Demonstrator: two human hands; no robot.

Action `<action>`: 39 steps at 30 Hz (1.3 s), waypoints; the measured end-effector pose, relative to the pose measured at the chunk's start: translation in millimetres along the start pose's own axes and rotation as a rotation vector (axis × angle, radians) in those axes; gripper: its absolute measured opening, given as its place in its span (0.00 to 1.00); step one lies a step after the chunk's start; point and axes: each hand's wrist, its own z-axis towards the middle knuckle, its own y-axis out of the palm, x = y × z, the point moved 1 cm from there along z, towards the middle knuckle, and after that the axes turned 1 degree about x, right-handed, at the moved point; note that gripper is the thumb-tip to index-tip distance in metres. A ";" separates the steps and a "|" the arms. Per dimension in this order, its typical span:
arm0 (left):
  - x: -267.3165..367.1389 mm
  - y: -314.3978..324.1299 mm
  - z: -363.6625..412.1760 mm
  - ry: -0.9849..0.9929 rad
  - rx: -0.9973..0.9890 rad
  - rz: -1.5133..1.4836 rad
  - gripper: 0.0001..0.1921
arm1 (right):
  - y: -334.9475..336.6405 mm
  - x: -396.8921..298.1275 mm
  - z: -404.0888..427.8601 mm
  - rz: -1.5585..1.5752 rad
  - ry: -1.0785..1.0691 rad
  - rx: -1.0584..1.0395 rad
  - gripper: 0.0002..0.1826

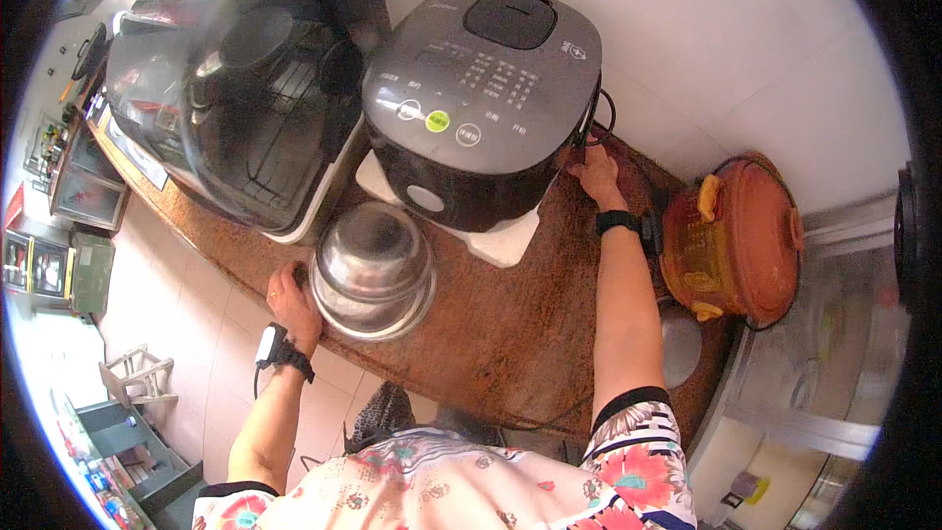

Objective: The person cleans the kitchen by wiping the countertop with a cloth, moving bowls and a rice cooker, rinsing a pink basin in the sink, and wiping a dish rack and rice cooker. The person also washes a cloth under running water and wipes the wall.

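A dark rice cooker (478, 81) with a touch panel on its closed lid stands on a white base (508, 239) on the brown counter. My right hand (600, 169) reaches beside the cooker's right rear side, near a black cord (609, 118); the fingertips are partly hidden, so I cannot tell whether they grip anything. In front of the cooker sits a rounded stainless steel vessel (375, 258). My left hand (293, 298) is at the vessel's left side by the counter edge, its fingers partly hidden; whether it holds the vessel is unclear.
A large dark appliance with a transparent cover (272, 110) stands left of the cooker. An orange-brown lidded pot (736, 243) is at the right, with a round metal item (681, 346) near it. The counter's front edge (353, 361) curves before me. A wooden stool (140, 375) stands on the floor.
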 end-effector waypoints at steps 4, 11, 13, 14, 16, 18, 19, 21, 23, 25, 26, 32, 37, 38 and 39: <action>-0.4 3.2 -1.8 0.037 0.062 0.053 0.20 | 13.1 -21.2 -41.3 -0.201 0.049 0.005 0.37; -2.8 8.4 -2.5 0.068 0.082 0.112 0.20 | 23.6 -84.0 -176.7 -0.120 0.104 -0.026 0.34; -4.5 9.1 -3.6 0.068 0.051 0.076 0.21 | 29.2 -103.1 -210.3 -0.053 0.127 -0.031 0.36; -4.9 9.6 -3.5 0.100 0.082 0.030 0.21 | 33.2 -112.4 -228.9 -0.073 0.119 -0.049 0.36; -7.6 10.8 -3.7 0.151 0.070 0.011 0.22 | 43.5 -133.6 -265.7 -0.118 0.109 -0.084 0.36; -9.9 13.5 -2.9 0.169 0.031 -0.013 0.24 | 52.2 -156.5 -303.2 -0.196 0.059 -0.096 0.38; -10.9 14.6 -2.9 0.166 0.019 -0.023 0.24 | 57.8 -169.8 -323.8 -0.182 0.017 -0.073 0.39; -11.3 17.1 -2.2 0.168 -0.032 0.062 0.24 | 58.7 -189.1 -365.2 -0.134 -0.124 -0.075 0.40; -10.1 17.0 -2.6 0.170 -0.036 0.008 0.23 | 49.9 -195.6 -398.9 -0.076 -0.202 -0.166 0.38; -8.5 15.4 -2.3 0.137 -0.046 0.061 0.22 | 38.8 -185.6 -417.6 -0.143 -0.044 -0.212 0.38; -7.8 13.9 -2.6 0.147 -0.037 0.063 0.22 | 33.8 -176.4 -422.5 -0.161 0.000 -0.205 0.38; -3.9 8.9 -2.5 0.161 -0.053 0.066 0.22 | 23.9 -96.1 -365.2 -0.155 0.429 0.026 0.38; 0.5 4.8 -1.1 0.155 -0.053 0.118 0.21 | 2.1 -38.1 -246.0 -0.113 0.510 0.099 0.38; 0.9 3.7 -0.5 0.143 -0.094 0.137 0.22 | 0.1 -31.1 -225.7 -0.113 0.517 0.097 0.39; 2.2 2.3 -0.5 0.160 -0.082 0.118 0.22 | -0.8 -25.1 -208.1 -0.119 0.507 0.109 0.39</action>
